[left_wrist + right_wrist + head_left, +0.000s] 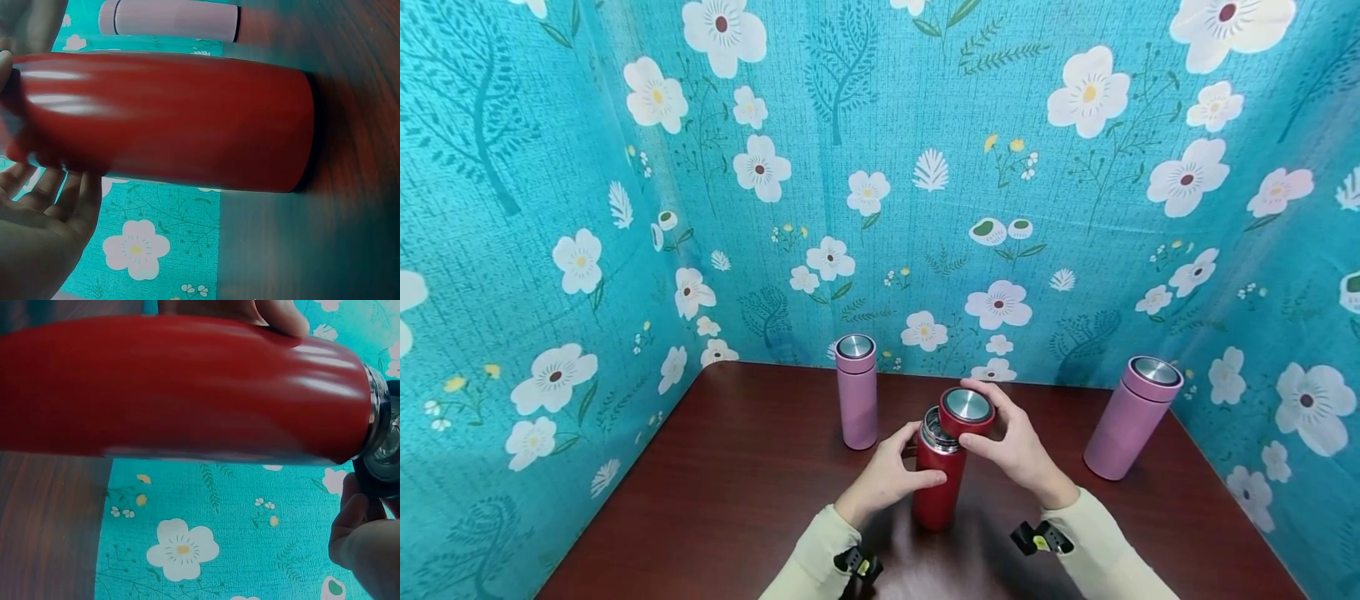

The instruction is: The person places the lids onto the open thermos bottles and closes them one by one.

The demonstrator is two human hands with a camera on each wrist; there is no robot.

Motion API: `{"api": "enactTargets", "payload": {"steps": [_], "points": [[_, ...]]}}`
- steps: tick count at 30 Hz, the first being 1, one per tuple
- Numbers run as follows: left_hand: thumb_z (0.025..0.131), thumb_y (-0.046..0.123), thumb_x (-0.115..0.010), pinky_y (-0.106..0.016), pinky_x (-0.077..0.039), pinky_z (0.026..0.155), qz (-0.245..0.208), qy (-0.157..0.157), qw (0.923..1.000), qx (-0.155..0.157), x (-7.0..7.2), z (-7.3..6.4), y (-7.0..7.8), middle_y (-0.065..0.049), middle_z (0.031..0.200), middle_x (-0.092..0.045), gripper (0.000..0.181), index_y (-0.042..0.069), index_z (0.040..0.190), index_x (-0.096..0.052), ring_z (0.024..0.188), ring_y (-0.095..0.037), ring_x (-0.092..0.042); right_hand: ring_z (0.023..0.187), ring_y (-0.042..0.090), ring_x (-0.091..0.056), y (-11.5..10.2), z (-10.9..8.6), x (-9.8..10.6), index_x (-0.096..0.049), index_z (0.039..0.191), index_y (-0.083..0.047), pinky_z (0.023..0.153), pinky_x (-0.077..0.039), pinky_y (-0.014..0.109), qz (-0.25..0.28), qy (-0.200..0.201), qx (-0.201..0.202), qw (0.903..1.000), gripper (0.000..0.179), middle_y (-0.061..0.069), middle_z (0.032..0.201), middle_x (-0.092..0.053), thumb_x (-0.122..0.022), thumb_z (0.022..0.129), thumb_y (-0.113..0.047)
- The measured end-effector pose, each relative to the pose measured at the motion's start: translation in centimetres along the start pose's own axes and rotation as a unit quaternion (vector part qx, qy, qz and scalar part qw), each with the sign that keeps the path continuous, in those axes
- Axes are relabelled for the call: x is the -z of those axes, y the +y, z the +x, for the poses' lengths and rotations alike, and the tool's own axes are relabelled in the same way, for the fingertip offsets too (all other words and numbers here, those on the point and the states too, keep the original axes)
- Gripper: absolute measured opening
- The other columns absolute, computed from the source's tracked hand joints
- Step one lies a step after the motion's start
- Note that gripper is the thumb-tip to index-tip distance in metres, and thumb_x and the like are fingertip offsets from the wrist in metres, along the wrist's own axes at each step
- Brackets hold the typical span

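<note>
A red thermos bottle is upright over the middle of the table, its steel mouth uncovered. My left hand grips its upper body, thumb on the near side and the other fingers mostly behind it. With thumb and fingers, my right hand holds the red lid, which has a silver top. The lid is off the mouth, a little above it and to the right. In the right wrist view the lid's underside faces the bottle's steel rim. The bottle's dark base shows in the left wrist view.
A pink thermos bottle with its lid on stands behind and left of the red one. Another pink bottle stands at the right. The dark wooden table meets blue flowered cloth at the back and sides.
</note>
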State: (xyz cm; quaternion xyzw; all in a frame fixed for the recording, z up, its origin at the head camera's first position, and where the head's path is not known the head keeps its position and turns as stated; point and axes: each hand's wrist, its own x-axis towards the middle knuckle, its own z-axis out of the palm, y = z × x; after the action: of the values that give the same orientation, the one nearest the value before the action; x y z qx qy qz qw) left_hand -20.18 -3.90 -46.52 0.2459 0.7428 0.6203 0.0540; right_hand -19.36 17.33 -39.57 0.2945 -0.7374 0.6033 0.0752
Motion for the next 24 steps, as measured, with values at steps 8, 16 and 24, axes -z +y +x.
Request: {"api": "enactTargets", "payload": {"steps": [8,16,24], "points": [[0.081,0.031,-0.075,-0.034,-0.048,0.086,0.005,0.002,1.0000,-0.002,0.01,0.05,0.07,0.007,0.122,-0.057,0.060,0.023,0.133,-0.048,0.108,-0.016,-0.054,0.107,0.020,-0.057,0.09,0.23,-0.77,-0.042,0.137,-0.010,0.082,-0.052,0.033,0.001,-0.011,-0.007,0.9999,0.065,0.012,0.124,-0.053,-0.072,0.080,-0.004],[0.081,0.028,-0.075,-0.036,-0.050,0.085,-0.018,-0.008,0.9998,0.002,0.07,-0.03,-0.13,0.004,0.123,-0.057,0.059,0.023,0.134,-0.048,0.109,-0.019,-0.054,0.108,0.020,-0.055,0.30,0.56,-1.02,-0.041,0.138,-0.010,0.082,-0.052,0.034,0.011,-0.017,-0.023,0.9995,0.067,0.013,0.126,-0.052,-0.073,0.080,-0.008],[0.081,0.028,-0.074,-0.041,-0.048,0.089,-0.003,-0.008,1.0000,0.004,0.43,0.00,-0.26,0.003,0.118,-0.060,0.057,0.019,0.132,-0.050,0.109,-0.019,-0.055,0.107,0.021,-0.056,0.40,0.95,-1.00,-0.040,0.140,-0.010,0.082,-0.052,0.034,0.011,-0.014,-0.033,0.9993,0.069,0.014,0.125,-0.053,-0.074,0.080,-0.010]]}}
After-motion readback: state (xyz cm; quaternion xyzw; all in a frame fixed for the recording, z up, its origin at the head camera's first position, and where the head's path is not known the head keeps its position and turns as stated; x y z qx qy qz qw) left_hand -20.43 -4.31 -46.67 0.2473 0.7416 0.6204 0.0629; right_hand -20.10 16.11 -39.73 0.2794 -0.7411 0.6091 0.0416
